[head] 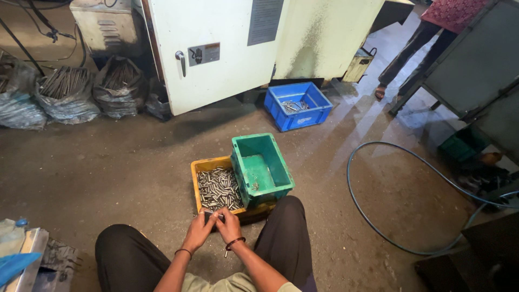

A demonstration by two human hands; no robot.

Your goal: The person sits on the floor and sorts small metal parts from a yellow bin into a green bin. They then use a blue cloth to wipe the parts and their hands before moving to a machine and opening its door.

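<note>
Sitting on the floor with knees apart, the person holds both hands together just past the lap, so the work stays close and easy to see. The left hand [198,231] and the right hand [230,226] are curled, fingertips meeting around a small dark metal piece [212,216]; it looks pinched between them, though the piece is too small to tell its shape. Just beyond the fingers sits a yellow crate [207,165] full of short shiny metal pins [217,188], near enough to reach without leaning. A green crate [261,166] rests tilted on the right side of the yellow one, and I judge it sits there so sorted pins can drop in; only a few bits lie inside. The near rim of the yellow crate is almost touching the fingers, so there is little room forward. To the sides of the hands the knees close things in. Far past the fingers stand a blue crate [298,105], a pale machine door [216,48] and a blue hose [378,189] to the right.
</note>
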